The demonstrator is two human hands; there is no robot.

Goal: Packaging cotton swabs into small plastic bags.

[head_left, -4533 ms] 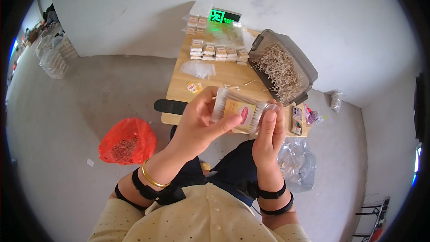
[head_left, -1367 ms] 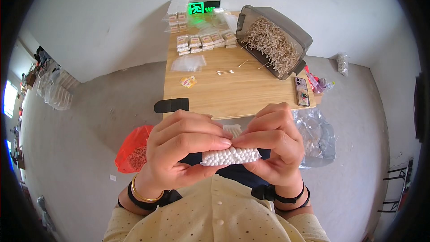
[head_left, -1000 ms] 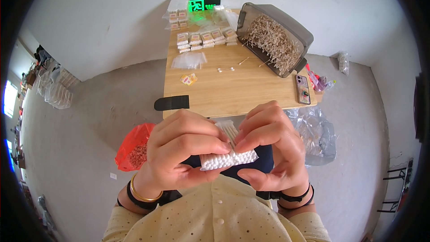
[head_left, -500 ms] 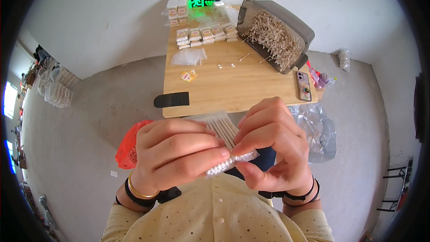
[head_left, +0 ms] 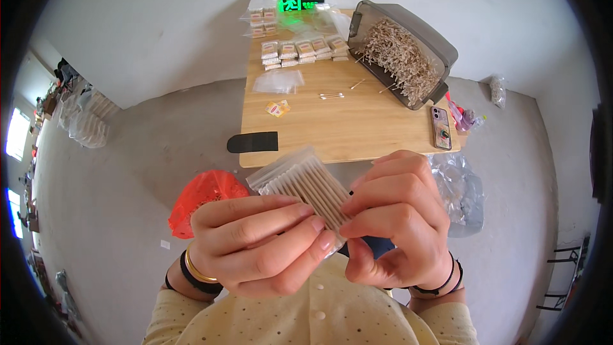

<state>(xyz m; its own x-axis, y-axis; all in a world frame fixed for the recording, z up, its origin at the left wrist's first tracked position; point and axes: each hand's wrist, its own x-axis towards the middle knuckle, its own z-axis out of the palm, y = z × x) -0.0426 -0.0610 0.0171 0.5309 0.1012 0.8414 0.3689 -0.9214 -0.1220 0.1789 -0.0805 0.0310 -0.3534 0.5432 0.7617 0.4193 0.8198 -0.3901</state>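
In front of my chest I hold a small clear zip bag of cotton swabs [head_left: 305, 182]. The swabs lie side by side, slanting, with white tips at the upper left and wooden-coloured sticks. My left hand [head_left: 255, 239] is closed on the bag from the left, its fingers across the lower part. My right hand [head_left: 399, 217] has curled fingers at the bag's right edge, the thumb below them. The bag's lower end is partly hidden behind the fingers.
Beyond my hands stands a wooden table [head_left: 306, 131] with stacked swab packs [head_left: 303, 48], flat clear bags [head_left: 279, 81], yellow cards [head_left: 278, 108], a black pad [head_left: 252, 142], a phone [head_left: 440, 126] and a tilted grey bin of swabs [head_left: 405, 57]. A red bag [head_left: 207, 195] sits at left.
The bag has turned and tilted, so more of the sticks and its upper end show. My left fingers have shifted lower across it; my right hand stays at its right edge.
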